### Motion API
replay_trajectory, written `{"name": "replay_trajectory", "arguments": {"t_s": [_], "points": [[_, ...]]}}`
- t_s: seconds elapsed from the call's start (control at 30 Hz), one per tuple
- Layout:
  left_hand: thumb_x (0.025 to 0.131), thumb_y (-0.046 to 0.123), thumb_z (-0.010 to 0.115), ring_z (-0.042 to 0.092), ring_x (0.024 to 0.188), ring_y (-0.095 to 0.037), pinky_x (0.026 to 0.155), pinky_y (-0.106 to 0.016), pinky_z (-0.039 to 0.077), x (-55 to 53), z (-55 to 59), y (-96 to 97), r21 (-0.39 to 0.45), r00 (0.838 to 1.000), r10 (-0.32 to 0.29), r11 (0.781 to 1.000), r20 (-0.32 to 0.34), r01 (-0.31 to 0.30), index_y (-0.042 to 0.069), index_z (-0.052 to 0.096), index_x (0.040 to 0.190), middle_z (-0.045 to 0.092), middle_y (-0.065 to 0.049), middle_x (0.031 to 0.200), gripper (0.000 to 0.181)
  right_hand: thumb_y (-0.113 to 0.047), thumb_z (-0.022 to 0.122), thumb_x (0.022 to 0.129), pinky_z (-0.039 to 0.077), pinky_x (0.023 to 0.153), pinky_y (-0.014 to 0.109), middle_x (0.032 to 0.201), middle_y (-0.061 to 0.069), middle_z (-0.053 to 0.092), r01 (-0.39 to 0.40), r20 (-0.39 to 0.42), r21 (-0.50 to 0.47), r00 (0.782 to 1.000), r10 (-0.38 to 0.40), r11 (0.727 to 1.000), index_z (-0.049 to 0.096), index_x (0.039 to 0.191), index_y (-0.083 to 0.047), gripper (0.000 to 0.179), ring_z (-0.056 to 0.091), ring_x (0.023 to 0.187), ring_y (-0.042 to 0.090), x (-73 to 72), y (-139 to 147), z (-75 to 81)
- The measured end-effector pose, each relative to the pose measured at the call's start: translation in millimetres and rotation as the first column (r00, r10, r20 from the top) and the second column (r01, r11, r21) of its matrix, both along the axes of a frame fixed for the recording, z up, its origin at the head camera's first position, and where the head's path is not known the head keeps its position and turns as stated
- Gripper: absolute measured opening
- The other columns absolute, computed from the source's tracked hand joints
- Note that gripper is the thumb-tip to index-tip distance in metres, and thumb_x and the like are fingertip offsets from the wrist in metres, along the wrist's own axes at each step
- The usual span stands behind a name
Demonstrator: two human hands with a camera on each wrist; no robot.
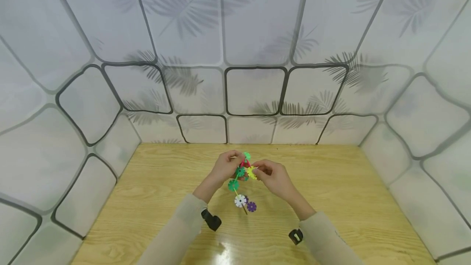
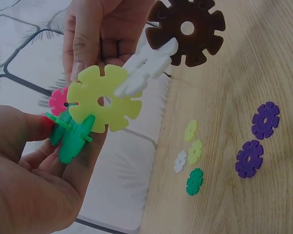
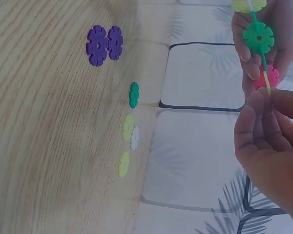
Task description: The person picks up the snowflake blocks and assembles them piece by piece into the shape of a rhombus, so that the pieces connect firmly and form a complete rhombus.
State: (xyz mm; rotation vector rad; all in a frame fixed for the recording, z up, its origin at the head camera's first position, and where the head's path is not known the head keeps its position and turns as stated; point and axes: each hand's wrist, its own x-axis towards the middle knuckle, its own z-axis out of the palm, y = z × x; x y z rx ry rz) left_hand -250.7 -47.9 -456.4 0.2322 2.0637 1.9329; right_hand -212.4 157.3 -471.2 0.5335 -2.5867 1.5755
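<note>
My left hand [image 1: 226, 167] grips a chain of slotted flower-shaped plastic discs by its green discs [image 2: 71, 146]. In the head view the chain hangs down from my fingers, past a green disc [image 1: 233, 185] to a white disc [image 1: 241, 200]. A brown disc [image 2: 185, 31] forms its end in the left wrist view, beside a pale yellow disc [image 2: 85, 105]. A pink disc [image 3: 271, 75] sits among the green ones. Opposite, my right hand [image 1: 274, 177] pinches a yellow disc [image 1: 251, 172] between thumb and fingers, edge-on at the chain in the right wrist view.
On the wooden table [image 1: 165, 199] lie two purple discs [image 3: 96, 46], a green disc [image 3: 134, 95], a white disc [image 3: 135, 138] and two yellow discs [image 3: 123, 164]. Patterned pale cloth walls [image 1: 254, 130] enclose the table's back and sides.
</note>
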Motion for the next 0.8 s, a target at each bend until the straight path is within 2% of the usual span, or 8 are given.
{"name": "replay_trajectory", "arguments": {"t_s": [0.17,0.27,0.37,0.47,0.53,0.67,0.8], "points": [[0.112,0.022,0.055,0.074,0.063,-0.014,0.072,-0.046,0.069,3.3,-0.3,1.1,-0.028,0.998,0.003,1.0,-0.055,-0.004,-0.002,0.067,0.119,0.078,-0.02,0.101,0.028,-0.01,0.067,0.104,0.05,0.058,0.022,0.09,0.015,0.074,0.001,0.013,-0.014,1.0,-0.001,1.0,0.074,0.119,-0.003,0.018,0.062,0.069,0.007,1.9,-0.8,0.5],[0.112,0.02,0.055,0.073,0.062,-0.014,0.071,-0.047,0.069,4.9,0.0,3.1,-0.023,0.997,0.0,1.0,-0.079,-0.002,-0.002,0.066,0.119,0.078,-0.019,0.096,0.026,-0.009,0.067,0.104,0.054,0.061,0.022,0.091,0.015,0.075,0.012,0.018,-0.03,1.0,-0.012,0.999,0.074,0.118,0.0,0.018,0.065,0.073,0.008,2.3,-1.4,-0.2],[0.112,0.019,0.054,0.072,0.06,-0.013,0.072,-0.05,0.068,6.5,1.1,5.4,-0.006,0.996,0.001,1.0,-0.091,-0.001,-0.003,0.065,0.118,0.077,-0.014,0.09,0.025,-0.008,0.067,0.103,0.057,0.065,0.022,0.092,0.016,0.076,0.028,0.018,-0.045,0.999,-0.028,0.999,0.073,0.118,0.002,0.018,0.07,0.076,0.018,1.9,-2.0,-1.7],[0.112,0.019,0.054,0.071,0.058,-0.012,0.068,-0.045,0.069,7.2,2.6,6.3,0.003,0.997,0.005,1.0,-0.083,-0.005,-0.002,0.065,0.118,0.076,-0.012,0.088,0.025,-0.007,0.067,0.103,0.062,0.069,0.025,0.094,0.018,0.076,0.039,0.02,-0.065,0.999,-0.038,0.997,0.073,0.117,0.002,0.018,0.073,0.081,0.03,1.4,-2.6,-2.7],[0.112,0.02,0.054,0.071,0.058,-0.013,0.065,-0.039,0.068,6.8,2.7,5.8,-0.005,0.996,0.006,1.0,-0.085,-0.006,-0.002,0.065,0.117,0.076,-0.012,0.088,0.025,-0.007,0.067,0.103,0.064,0.072,0.029,0.096,0.018,0.076,0.041,0.025,-0.076,0.999,-0.039,0.996,0.073,0.118,0.002,0.018,0.074,0.083,0.033,1.3,-3.0,-2.5],[0.111,0.022,0.055,0.073,0.061,-0.017,0.067,-0.042,0.069,4.5,1.6,3.3,-0.03,0.995,0.005,1.0,-0.097,-0.008,-0.001,0.066,0.116,0.077,-0.014,0.09,0.026,-0.009,0.067,0.104,0.064,0.072,0.031,0.096,0.017,0.076,0.041,0.043,-0.087,0.998,-0.038,0.995,0.073,0.12,0.001,0.02,0.074,0.083,0.026,1.8,-3.8,-0.7],[0.111,0.023,0.057,0.075,0.063,-0.02,0.07,-0.047,0.069,2.3,1.2,1.5,-0.043,0.996,0.015,0.999,-0.085,-0.019,0.0,0.068,0.114,0.078,-0.014,0.091,0.026,-0.012,0.067,0.104,0.06,0.068,0.026,0.096,0.016,0.077,0.027,0.049,-0.082,0.999,-0.023,0.996,0.073,0.122,0.0,0.023,0.07,0.078,0.013,1.7,-3.8,-0.8]]}}
